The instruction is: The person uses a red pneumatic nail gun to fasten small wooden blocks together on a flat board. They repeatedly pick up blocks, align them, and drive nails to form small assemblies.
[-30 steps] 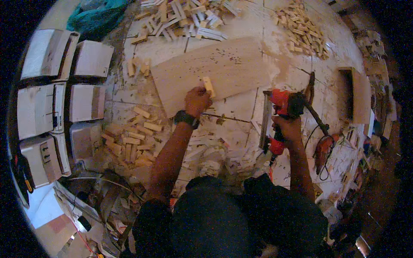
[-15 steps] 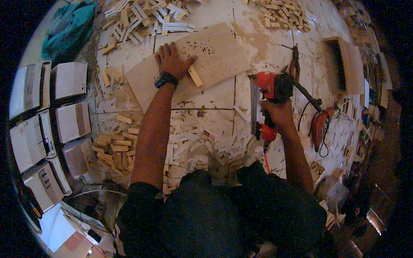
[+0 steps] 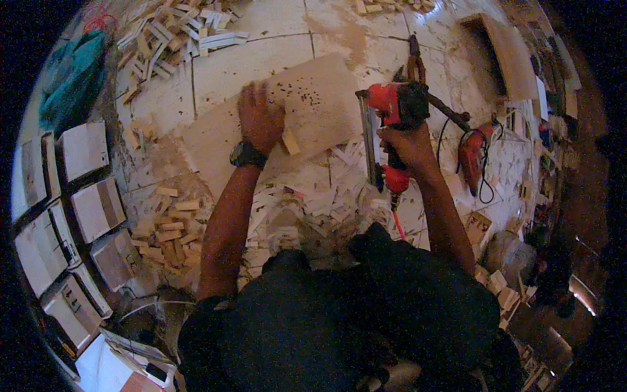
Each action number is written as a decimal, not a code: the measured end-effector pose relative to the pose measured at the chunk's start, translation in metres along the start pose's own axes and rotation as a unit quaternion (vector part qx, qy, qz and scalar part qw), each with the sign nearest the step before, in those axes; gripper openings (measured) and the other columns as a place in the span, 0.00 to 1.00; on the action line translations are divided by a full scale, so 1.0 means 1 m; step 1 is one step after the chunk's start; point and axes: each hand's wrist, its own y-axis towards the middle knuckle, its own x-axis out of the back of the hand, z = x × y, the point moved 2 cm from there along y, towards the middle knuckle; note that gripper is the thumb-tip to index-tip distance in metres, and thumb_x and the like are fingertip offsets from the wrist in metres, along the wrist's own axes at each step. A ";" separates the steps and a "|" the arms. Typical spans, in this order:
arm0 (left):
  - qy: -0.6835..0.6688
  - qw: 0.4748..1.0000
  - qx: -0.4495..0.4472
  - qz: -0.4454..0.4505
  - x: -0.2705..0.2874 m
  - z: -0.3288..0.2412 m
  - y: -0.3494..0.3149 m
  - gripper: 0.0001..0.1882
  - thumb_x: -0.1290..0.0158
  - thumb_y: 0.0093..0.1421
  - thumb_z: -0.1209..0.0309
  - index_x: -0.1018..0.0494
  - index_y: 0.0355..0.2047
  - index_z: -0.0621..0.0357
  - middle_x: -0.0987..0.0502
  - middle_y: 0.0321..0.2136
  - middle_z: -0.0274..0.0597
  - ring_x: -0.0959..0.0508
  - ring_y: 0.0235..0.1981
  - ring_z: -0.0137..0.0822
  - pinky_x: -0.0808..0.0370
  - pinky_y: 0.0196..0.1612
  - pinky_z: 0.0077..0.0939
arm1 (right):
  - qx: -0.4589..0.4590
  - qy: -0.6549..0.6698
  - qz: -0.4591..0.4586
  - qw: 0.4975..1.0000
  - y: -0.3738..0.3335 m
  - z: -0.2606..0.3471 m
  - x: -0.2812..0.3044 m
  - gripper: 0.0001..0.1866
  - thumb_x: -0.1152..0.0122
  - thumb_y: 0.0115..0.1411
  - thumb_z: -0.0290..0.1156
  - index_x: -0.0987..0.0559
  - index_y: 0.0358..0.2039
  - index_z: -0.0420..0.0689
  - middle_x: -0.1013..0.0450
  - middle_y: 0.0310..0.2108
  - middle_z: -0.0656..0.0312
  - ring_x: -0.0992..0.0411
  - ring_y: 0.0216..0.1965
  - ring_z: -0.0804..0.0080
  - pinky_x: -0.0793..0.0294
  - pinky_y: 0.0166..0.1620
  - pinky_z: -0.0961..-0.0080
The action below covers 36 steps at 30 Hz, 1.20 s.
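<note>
My left hand (image 3: pixel 261 119), blurred and with its fingers stretched out, rests over a flat, light brown wooden board (image 3: pixel 320 124) lying at an angle on the floor. Just beside its palm, a small wooden block (image 3: pixel 290 141) sits on the board near its front edge. Dark little bits are scattered on the board past my fingertips. My right hand (image 3: pixel 411 145) is wrapped round the handle of a red and black nail gun (image 3: pixel 392 104), held right of the board. From the tool's base an orange-red hose (image 3: pixel 398 224) runs down towards my legs.
Wood strips (image 3: pixel 170 39) are heaped at the far left; small blocks (image 3: pixel 173 228) are piled near left. Boxlike wooden pieces (image 3: pixel 85 150) stand along the left side. Right of the nail gun lie pliers (image 3: pixel 416 60), a hammer (image 3: pixel 457 114) and a red corded power tool (image 3: pixel 473 153).
The view has shifted, so the surroundings appear further left. My left hand's fingers, spread wide before, are now closer together and blurred. My right hand keeps its hold on the nail gun.
</note>
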 end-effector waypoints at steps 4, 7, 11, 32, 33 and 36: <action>-0.183 0.927 -0.269 0.187 0.001 -0.093 -0.041 0.16 0.53 0.51 0.70 0.29 0.41 0.60 0.29 0.43 0.50 0.33 0.49 0.47 0.36 0.51 0.43 | -0.012 0.020 -0.027 0.999 -0.007 0.002 0.010 0.18 0.37 0.45 0.24 0.27 0.40 0.39 0.29 0.23 0.64 0.30 0.20 0.76 0.27 0.25 0.77; -0.100 0.931 -0.303 0.177 -0.012 -0.128 -0.052 0.16 0.54 0.52 0.68 0.28 0.39 0.60 0.27 0.40 0.48 0.32 0.47 0.46 0.38 0.52 0.42 | -0.021 0.008 -0.033 0.999 -0.007 0.007 0.014 0.18 0.37 0.45 0.23 0.27 0.39 0.39 0.28 0.24 0.63 0.30 0.20 0.76 0.28 0.25 0.77; -0.134 0.921 -0.230 0.284 -0.021 -0.146 -0.062 0.15 0.56 0.53 0.67 0.28 0.37 0.61 0.26 0.37 0.48 0.30 0.44 0.45 0.42 0.56 0.46 | -0.026 0.067 -0.054 0.996 -0.015 0.011 0.019 0.17 0.37 0.45 0.23 0.26 0.38 0.39 0.28 0.24 0.62 0.30 0.20 0.75 0.28 0.25 0.77; -0.391 0.859 0.303 0.131 0.033 0.011 -0.070 0.12 0.45 0.52 0.67 0.24 0.35 0.62 0.21 0.28 0.47 0.21 0.29 0.38 0.26 0.35 0.29 | 0.040 -0.050 0.108 0.992 -0.025 0.039 -0.066 0.17 0.39 0.44 0.25 0.28 0.37 0.42 0.29 0.26 0.66 0.32 0.24 0.77 0.30 0.28 0.76; -0.395 0.858 0.297 0.139 0.031 0.013 -0.070 0.12 0.44 0.52 0.67 0.23 0.34 0.62 0.21 0.27 0.46 0.21 0.28 0.37 0.25 0.35 0.29 | 0.013 -0.045 0.118 0.992 -0.028 0.040 -0.072 0.18 0.40 0.44 0.25 0.28 0.38 0.42 0.29 0.28 0.66 0.32 0.26 0.76 0.29 0.30 0.75; -0.427 0.831 0.315 0.165 0.027 0.020 -0.070 0.13 0.43 0.51 0.65 0.23 0.33 0.62 0.21 0.26 0.45 0.21 0.26 0.34 0.26 0.34 0.28 | 0.047 -0.073 0.128 0.988 -0.033 0.042 -0.087 0.19 0.41 0.44 0.25 0.29 0.40 0.42 0.29 0.30 0.66 0.31 0.31 0.74 0.29 0.36 0.74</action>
